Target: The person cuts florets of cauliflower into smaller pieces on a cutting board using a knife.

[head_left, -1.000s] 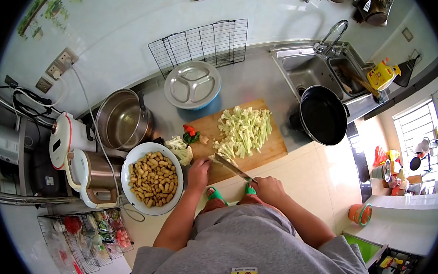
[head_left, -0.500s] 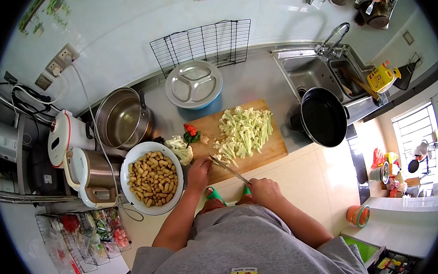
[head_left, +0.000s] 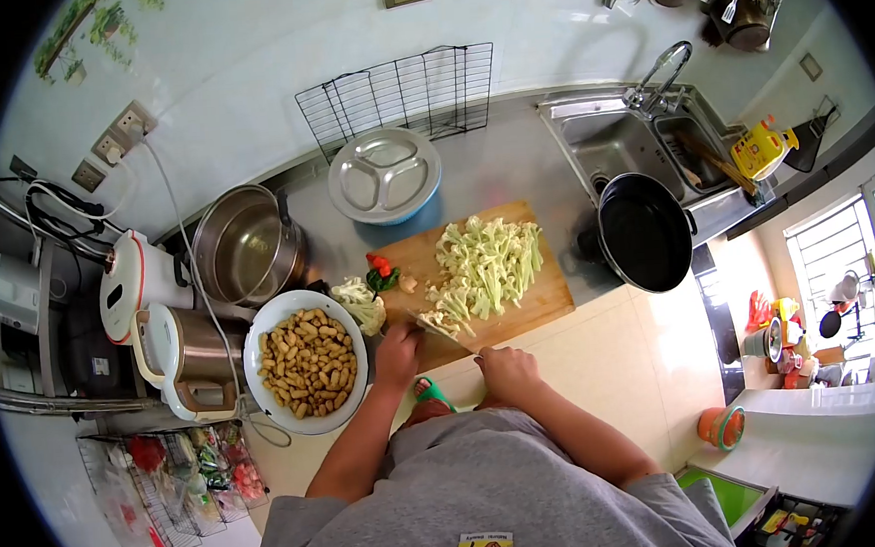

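A knife (head_left: 449, 335) lies over the near edge of the wooden cutting board (head_left: 549, 302), its handle inside my closed right hand (head_left: 509, 371). At the board's near left edge my left hand (head_left: 398, 354) is closed, fingers near the blade tip; what it holds is hidden. Cut cauliflower pieces (head_left: 487, 262) are heaped on the board, with a few (head_left: 440, 319) beside the blade. Red and green peppers (head_left: 382, 271) and small light brown pieces (head_left: 408, 283) lie at the board's left. A larger cauliflower chunk (head_left: 361, 304) sits just left of it.
A white bowl of peanuts (head_left: 253, 370) stands left of the board, with a steel pot (head_left: 241, 247) behind. A divided steel plate (head_left: 385, 176) rests on a blue container. To the right are a black pan (head_left: 645, 233) and the sink (head_left: 610, 143).
My right hand and the knife handle have moved left and slightly up, towards my left hand. The camera view has shifted slightly.
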Motion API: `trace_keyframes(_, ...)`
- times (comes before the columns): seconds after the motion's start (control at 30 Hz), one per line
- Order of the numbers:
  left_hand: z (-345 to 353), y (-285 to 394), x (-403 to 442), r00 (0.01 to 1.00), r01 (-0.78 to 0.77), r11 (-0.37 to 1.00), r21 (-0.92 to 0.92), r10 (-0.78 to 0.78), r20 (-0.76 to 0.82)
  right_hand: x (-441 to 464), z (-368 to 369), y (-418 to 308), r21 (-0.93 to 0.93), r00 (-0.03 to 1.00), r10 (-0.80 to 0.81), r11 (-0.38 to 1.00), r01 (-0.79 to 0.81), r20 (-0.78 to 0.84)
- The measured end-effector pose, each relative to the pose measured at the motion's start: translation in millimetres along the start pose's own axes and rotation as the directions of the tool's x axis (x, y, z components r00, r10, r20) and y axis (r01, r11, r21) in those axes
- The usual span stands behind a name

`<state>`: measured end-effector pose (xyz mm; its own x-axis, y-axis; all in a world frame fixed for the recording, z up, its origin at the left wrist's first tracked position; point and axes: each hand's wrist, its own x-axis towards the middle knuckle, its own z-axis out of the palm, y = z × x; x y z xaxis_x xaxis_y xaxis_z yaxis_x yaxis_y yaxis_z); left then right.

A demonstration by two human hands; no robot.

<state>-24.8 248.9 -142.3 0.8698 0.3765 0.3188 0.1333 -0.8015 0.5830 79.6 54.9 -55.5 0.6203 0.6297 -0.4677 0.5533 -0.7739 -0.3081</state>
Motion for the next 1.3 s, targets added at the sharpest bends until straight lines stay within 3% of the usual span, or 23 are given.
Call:
trace_keyframes(0.23, -1.8, -0.2, -7.6, 1.000, -0.019, 0.997, 0.071, 0.019, -0.007, -14.7, -31.3, 17.1, 0.138, 0.996, 0.036, 0.989, -0.046, 0.077)
trace_keyframes(0.97, -8.9, 10.0, 1.7, 0.997, -0.053, 0.992, 0.117, 0.058, -0.045, -21.8, -33.3, 14.6, 0.055, 0.994, -0.025, 0.998, 0.019, 0.111)
trace_keyframes(1.3, -4.5, 3.2, -2.5, 0.996, -0.081, 0.994, 0.079, 0.083, -0.028, -4.9, 1.8, 3.4, -0.051, 0.996, -0.056, 0.997, 0.060, 0.074)
